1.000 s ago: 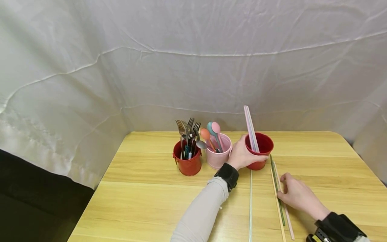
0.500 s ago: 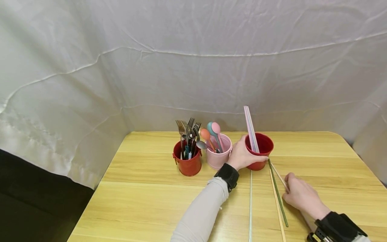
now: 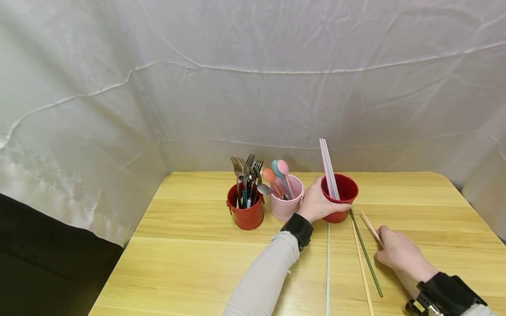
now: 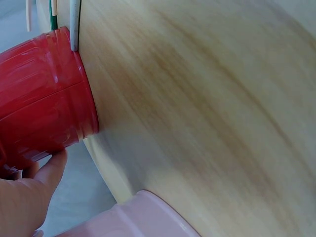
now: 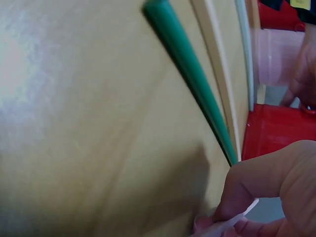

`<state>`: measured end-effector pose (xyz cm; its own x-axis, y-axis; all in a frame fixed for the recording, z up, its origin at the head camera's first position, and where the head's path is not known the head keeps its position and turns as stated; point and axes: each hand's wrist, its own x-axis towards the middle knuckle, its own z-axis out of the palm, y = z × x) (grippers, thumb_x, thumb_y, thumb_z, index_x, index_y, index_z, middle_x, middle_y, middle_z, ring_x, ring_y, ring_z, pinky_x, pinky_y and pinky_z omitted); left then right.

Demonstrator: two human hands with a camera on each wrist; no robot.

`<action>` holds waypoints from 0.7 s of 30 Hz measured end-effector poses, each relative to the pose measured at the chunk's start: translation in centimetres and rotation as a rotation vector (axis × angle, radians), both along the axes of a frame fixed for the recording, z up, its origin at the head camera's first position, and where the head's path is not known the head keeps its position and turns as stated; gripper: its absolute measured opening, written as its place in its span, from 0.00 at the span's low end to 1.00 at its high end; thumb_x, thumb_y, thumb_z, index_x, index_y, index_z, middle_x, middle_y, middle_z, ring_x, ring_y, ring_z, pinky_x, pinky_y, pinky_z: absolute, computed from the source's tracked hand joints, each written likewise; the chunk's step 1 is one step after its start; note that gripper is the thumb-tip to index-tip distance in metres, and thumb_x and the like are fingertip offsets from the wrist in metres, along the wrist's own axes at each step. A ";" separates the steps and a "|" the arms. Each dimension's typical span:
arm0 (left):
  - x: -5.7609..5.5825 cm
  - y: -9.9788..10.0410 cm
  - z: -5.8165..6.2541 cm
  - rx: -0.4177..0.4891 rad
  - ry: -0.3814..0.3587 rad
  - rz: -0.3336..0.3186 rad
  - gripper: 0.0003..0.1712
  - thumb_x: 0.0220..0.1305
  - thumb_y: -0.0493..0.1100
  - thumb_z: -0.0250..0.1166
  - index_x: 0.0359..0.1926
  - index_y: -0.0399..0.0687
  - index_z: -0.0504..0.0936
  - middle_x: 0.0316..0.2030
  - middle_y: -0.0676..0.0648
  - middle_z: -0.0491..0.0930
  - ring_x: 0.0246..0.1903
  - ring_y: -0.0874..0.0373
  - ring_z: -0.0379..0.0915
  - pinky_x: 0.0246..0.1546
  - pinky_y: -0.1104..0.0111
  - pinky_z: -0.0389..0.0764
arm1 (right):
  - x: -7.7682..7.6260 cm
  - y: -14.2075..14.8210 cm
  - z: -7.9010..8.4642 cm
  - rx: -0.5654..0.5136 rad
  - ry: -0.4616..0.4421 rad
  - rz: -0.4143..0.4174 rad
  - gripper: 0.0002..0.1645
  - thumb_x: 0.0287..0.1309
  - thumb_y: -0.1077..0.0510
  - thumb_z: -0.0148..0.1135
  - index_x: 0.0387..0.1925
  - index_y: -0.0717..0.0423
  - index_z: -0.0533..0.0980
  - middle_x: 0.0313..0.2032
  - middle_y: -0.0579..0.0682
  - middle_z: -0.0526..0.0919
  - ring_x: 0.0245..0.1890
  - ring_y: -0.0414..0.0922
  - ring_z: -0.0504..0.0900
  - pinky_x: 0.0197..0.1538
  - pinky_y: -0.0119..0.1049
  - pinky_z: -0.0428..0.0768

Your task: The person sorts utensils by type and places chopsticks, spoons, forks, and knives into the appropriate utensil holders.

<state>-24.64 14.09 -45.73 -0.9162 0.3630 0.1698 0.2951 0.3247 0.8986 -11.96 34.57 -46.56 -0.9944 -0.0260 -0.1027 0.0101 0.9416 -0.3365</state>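
Note:
My left hand [image 3: 315,204] grips the red bucket [image 3: 337,217] at the right, thumb along its front. Several pale pink and white chopsticks [image 3: 329,169] stand upright in this bucket. In the head view my right hand [image 3: 401,254] pinches a pale pink chopstick [image 3: 371,227], its far end pointing toward the bucket. In the right wrist view, thumb and fingers close on that chopstick [image 5: 229,223] near the bottom edge. Left of the hand lie a green chopstick [image 3: 366,252], a beige chopstick [image 3: 363,267] and a whitish chopstick [image 3: 327,272], all on the table.
Another red bucket [image 3: 247,219] full of forks [image 3: 237,166] stands at the left. Between the two red ones is a pink bucket [image 3: 283,210] holding several spoons [image 3: 269,175]. A pale cloth [image 3: 276,105] hangs behind the wooden table [image 3: 178,263].
My right hand has picked up the pink chopstick and drawn it right, away from the others. The green chopstick has swung slightly, its near end rightward. My left hand stays on the bucket.

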 end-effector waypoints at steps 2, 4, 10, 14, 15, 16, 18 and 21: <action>0.0 0.0 0.0 0.007 -0.002 -0.002 0.47 0.44 0.53 0.83 0.65 0.60 0.70 0.55 0.56 0.82 0.52 0.66 0.77 0.54 0.74 0.80 | -0.1 0.2 0.3 -0.023 -0.004 0.003 0.18 0.42 0.64 0.66 0.38 0.63 0.72 0.24 0.49 0.73 0.25 0.46 0.71 0.27 0.39 0.68; -0.1 0.1 -0.1 0.003 0.000 -0.002 0.47 0.44 0.54 0.83 0.65 0.60 0.70 0.55 0.56 0.82 0.52 0.66 0.78 0.54 0.74 0.79 | -0.3 0.4 0.6 -0.050 -0.006 0.012 0.18 0.43 0.66 0.65 0.40 0.63 0.72 0.24 0.48 0.73 0.25 0.46 0.71 0.27 0.38 0.68; -0.5 0.2 -0.4 -0.015 0.012 0.003 0.48 0.43 0.55 0.83 0.65 0.60 0.69 0.55 0.57 0.82 0.52 0.66 0.78 0.54 0.75 0.79 | -0.4 0.9 1.7 -0.080 0.005 0.048 0.20 0.47 0.69 0.62 0.45 0.66 0.72 0.25 0.49 0.78 0.23 0.44 0.72 0.25 0.37 0.70; -0.5 0.2 -0.5 -0.014 0.016 0.001 0.48 0.43 0.55 0.83 0.65 0.60 0.69 0.55 0.57 0.82 0.52 0.66 0.78 0.53 0.75 0.79 | -0.5 1.0 2.5 -0.078 0.059 0.068 0.24 0.48 0.70 0.59 0.50 0.67 0.72 0.23 0.48 0.76 0.21 0.43 0.70 0.22 0.35 0.67; -0.5 0.2 -0.4 -0.016 0.015 0.001 0.48 0.43 0.55 0.83 0.65 0.60 0.69 0.56 0.57 0.82 0.52 0.66 0.78 0.54 0.75 0.79 | -0.6 1.0 2.7 -0.077 0.079 0.074 0.24 0.48 0.71 0.59 0.51 0.68 0.72 0.23 0.48 0.76 0.20 0.43 0.69 0.22 0.35 0.67; -0.4 0.2 -0.4 -0.017 0.014 0.000 0.48 0.43 0.55 0.83 0.65 0.60 0.69 0.56 0.57 0.82 0.52 0.66 0.78 0.54 0.75 0.79 | -0.6 1.1 2.9 -0.074 0.096 0.080 0.25 0.48 0.71 0.59 0.51 0.68 0.72 0.23 0.48 0.76 0.20 0.42 0.69 0.21 0.34 0.66; -0.4 0.2 -0.4 -0.019 0.010 -0.003 0.48 0.43 0.55 0.83 0.65 0.60 0.69 0.56 0.57 0.82 0.52 0.66 0.78 0.54 0.75 0.79 | -0.7 1.0 3.4 -0.073 0.117 0.087 0.26 0.49 0.71 0.59 0.53 0.69 0.72 0.25 0.49 0.78 0.19 0.41 0.68 0.20 0.32 0.66; -0.3 0.2 -0.3 -0.016 0.006 -0.006 0.48 0.43 0.54 0.83 0.65 0.60 0.69 0.56 0.57 0.82 0.52 0.66 0.78 0.54 0.75 0.79 | -0.8 0.7 4.1 -0.067 0.143 0.103 0.24 0.51 0.71 0.59 0.54 0.68 0.73 0.26 0.49 0.81 0.17 0.38 0.67 0.18 0.30 0.65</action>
